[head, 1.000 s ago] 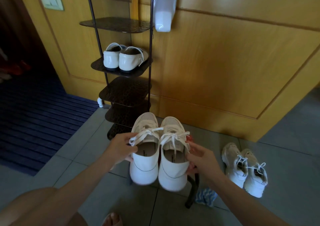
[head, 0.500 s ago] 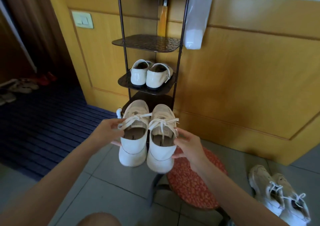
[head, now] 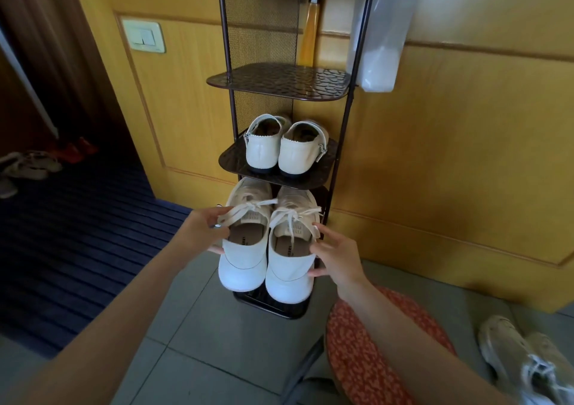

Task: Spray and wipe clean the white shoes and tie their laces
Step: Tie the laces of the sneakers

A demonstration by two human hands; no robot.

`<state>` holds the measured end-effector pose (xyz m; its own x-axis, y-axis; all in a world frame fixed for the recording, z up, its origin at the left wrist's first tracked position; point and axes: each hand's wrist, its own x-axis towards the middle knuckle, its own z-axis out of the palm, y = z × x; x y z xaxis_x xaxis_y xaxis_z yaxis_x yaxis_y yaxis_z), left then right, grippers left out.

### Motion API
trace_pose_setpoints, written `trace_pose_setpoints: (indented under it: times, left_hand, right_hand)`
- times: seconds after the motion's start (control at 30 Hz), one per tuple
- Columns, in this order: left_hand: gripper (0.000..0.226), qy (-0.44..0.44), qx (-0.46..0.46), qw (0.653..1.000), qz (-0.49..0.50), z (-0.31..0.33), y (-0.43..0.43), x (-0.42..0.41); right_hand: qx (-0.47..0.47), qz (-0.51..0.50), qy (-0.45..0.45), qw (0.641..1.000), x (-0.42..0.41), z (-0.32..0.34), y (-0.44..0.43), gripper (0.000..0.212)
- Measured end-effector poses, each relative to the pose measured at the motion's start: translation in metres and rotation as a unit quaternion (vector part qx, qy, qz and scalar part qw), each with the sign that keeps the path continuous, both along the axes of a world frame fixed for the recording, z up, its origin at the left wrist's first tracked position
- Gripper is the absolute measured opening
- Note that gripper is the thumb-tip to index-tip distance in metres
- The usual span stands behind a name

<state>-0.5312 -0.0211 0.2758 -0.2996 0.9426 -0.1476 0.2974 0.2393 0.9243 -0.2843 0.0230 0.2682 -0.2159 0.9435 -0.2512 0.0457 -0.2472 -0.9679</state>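
Head view looks down along two bare arms that reach to a tall dark metal shoe rack (head: 279,81) standing against a wooden wall panel (head: 450,156). The left hand (head: 205,232) grips the outer side of the left white shoe (head: 243,258), with its thumb up by the laces (head: 248,210). The right hand (head: 334,257) grips the outer side of the right white shoe (head: 289,277), fingers curled round its edge. The two shoes touch side by side, heels near and toes far. Their toes are tucked under the shelf that carries a pair of cream slip-ons (head: 285,148). Whether their soles rest on a lower shelf cannot be told. Both shoes are laced and tied in bows.

Near right, a stool with a red patterned cushion (head: 372,358) stands on the grey tiled floor (head: 217,342), and a pair of pale sneakers (head: 528,361) lies just right of it. A dark blue mat (head: 77,233) covers the floor on the left, with sandals (head: 25,165) at its far edge. A switch plate (head: 144,36) sits on the wall left of the rack.
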Motion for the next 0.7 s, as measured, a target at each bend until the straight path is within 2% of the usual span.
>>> trace_pose_setpoints:
  times: [0.4,0.57,0.63,0.7]
  left_hand:
    - [0.035,0.010,0.000,1.000,0.005,-0.012,0.065,-0.014]
    - [0.029,0.023,-0.010,1.000,0.017,-0.012,0.081,-0.015]
    - [0.035,-0.013,-0.013,1.000,0.020,-0.015,0.079,-0.014]
    - [0.054,-0.023,0.000,1.000,-0.012,-0.020,0.068,-0.015]
  right_hand:
    - [0.010,-0.033,-0.008,0.999,-0.016,-0.010,0.054,0.052]
    - [0.043,-0.026,-0.016,0.999,-0.020,-0.013,0.064,0.050]
    - [0.075,-0.001,-0.014,0.997,-0.020,-0.013,0.056,0.052]
    - [0.129,0.043,-0.012,0.991,-0.016,-0.016,0.044,0.049]
